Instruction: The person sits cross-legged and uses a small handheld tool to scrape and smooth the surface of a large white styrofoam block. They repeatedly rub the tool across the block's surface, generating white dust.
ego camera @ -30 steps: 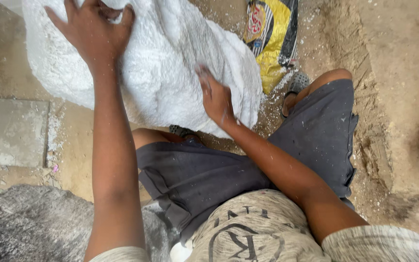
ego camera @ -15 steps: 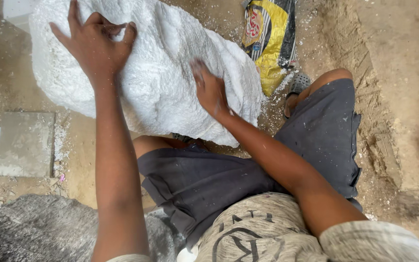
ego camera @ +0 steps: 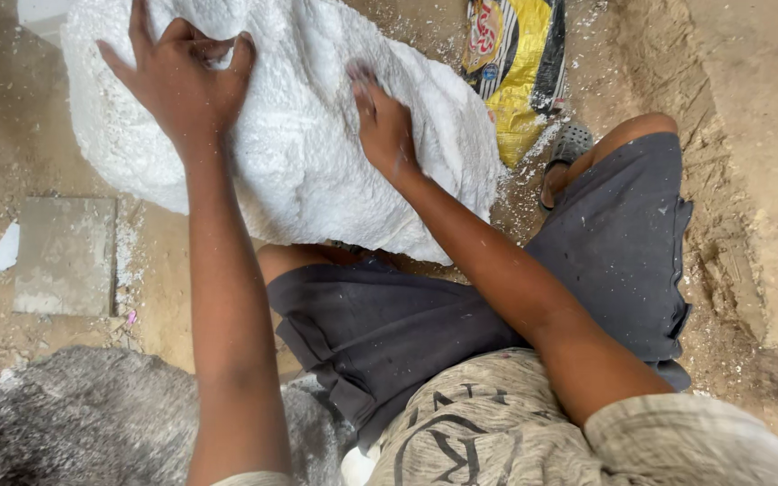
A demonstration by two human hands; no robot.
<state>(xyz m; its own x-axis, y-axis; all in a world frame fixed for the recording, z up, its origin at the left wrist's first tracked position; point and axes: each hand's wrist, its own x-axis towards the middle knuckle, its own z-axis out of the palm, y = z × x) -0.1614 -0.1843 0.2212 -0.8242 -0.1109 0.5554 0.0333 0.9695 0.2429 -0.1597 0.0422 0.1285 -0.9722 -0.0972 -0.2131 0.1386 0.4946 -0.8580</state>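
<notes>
Head view shows my left hand (ego camera: 182, 85) spread flat, fingers released, on the far top of a rough white block (ego camera: 299, 162) lying on the dirt floor (ego camera: 749, 135) before my knees. My right hand (ego camera: 384, 126) presses its near side, fingers loose, grasping nothing; a yellow sack (ego camera: 515, 72) lies just beside.

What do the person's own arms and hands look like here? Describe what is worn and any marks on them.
Both arms are bare below short, speckled beige sleeves. The left hand and right hand wear no gloves, rings or watch. White dust flecks both forearms and the right hand's fingers.
</notes>
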